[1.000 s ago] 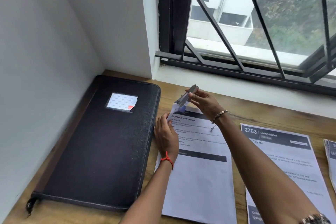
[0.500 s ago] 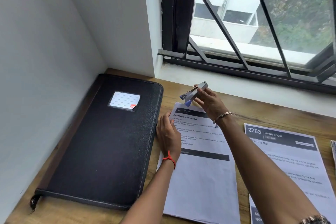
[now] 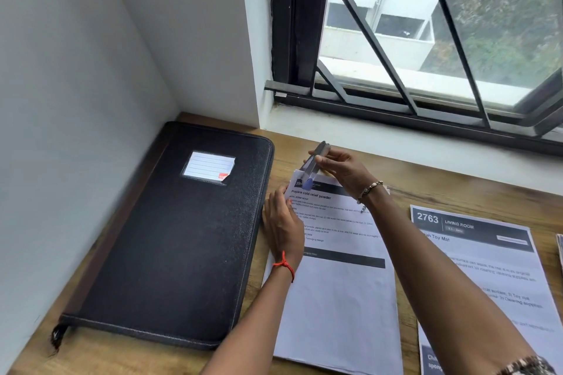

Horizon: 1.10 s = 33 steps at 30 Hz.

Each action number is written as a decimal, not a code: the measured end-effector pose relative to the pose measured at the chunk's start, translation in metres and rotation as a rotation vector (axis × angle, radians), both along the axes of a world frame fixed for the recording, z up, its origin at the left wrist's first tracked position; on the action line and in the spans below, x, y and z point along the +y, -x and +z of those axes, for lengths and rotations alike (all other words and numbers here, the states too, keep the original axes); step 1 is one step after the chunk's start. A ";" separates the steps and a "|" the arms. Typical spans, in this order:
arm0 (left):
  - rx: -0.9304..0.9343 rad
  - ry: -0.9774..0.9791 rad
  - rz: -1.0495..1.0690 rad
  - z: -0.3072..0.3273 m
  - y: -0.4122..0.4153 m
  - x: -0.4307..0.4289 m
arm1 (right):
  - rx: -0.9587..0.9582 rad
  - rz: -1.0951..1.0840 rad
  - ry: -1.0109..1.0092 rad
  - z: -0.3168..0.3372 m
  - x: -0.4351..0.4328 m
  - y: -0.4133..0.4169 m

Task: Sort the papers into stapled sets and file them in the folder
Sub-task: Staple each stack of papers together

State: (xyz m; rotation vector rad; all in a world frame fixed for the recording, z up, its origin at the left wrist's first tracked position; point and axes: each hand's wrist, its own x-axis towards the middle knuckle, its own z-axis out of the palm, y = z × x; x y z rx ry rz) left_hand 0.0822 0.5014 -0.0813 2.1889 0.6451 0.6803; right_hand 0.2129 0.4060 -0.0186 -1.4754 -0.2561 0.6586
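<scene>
**Stapler back down at the sheet corner**

Change from half a second ago: the stapler (image 3: 313, 163) was held up, clear of the paper; it now sits lower, with its blue nose at the top-left corner of the "Prepare cold relief powder" papers (image 3: 338, 298). That corner looks slightly raised off the desk (image 3: 396, 189). The left hand has barely shifted.

Right hand (image 3: 341, 172): reaches in from the right, wrist bent, fingers and thumb pinching the stapler along its upper body.

Left hand (image 3: 281, 224): lies flat on the papers' left edge, fingers straight and pointing away from the person toward the corner (pressing the sheets down, gripping nothing).

Stapler axis: tilted, running from far-right and high to near-left and low, blue nose lowermost.

The black zipped folder (image 3: 182, 237) lies closed just left of the papers. A second sheet headed "2763 LIVING ROOM" (image 3: 487, 268) lies to the right.
</scene>
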 end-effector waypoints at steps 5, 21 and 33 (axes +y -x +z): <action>-0.037 -0.052 -0.033 0.004 0.001 0.001 | 0.008 -0.067 0.015 -0.005 0.000 -0.004; -0.020 0.021 -0.039 0.006 0.002 0.000 | -0.022 -0.091 0.079 -0.001 0.001 -0.008; -0.059 -0.118 -0.093 0.004 0.001 0.001 | -0.015 -0.053 0.075 0.000 -0.005 -0.009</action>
